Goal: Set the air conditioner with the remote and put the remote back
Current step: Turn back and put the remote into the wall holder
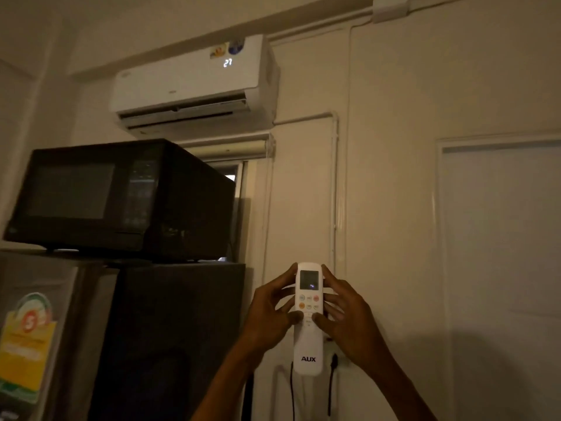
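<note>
You're clamping the remote (309, 317) by its long edges, left hand (270, 311) and right hand (346, 314) fingers closed on it, thumbs pressing; light, rigid, slick plastic.

I am standing in a dim room; a black microwave (121, 199) is sitting by cream walls (425, 86).
</note>
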`<state>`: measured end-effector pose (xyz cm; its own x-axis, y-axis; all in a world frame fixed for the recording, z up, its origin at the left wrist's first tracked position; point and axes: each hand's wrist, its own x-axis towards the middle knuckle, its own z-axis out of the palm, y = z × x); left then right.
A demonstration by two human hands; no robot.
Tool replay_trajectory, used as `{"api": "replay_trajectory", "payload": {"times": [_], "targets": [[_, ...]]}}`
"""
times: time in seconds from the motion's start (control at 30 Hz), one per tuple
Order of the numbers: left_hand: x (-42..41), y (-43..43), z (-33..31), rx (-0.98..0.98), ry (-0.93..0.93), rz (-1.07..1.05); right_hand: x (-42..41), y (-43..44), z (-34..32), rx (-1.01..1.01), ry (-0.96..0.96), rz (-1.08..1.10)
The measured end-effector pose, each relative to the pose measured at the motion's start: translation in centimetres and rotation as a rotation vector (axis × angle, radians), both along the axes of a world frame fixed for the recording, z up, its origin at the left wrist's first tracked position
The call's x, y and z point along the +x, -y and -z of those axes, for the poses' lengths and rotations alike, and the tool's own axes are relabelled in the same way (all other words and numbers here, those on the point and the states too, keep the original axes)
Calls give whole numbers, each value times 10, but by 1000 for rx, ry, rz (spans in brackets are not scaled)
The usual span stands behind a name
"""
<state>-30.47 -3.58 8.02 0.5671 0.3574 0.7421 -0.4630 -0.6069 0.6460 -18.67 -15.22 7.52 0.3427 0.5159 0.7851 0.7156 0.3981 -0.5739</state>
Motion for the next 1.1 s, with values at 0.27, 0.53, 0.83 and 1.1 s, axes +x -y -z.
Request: {"api": "replay_trajectory", "payload": {"times": [0.27, 0.53, 0.83, 1.1], "targets": [[160, -7, 13, 3, -39, 130, 142, 5, 21, 19, 111, 287], [297, -35, 14, 2, -36, 209, 267, -18, 24, 32, 121, 413], [392, -55, 55, -63, 5, 268, 336, -38, 62, 66, 194, 482], [416, -64, 88, -67, 83, 252, 351, -49, 87, 18, 239, 567]]}}
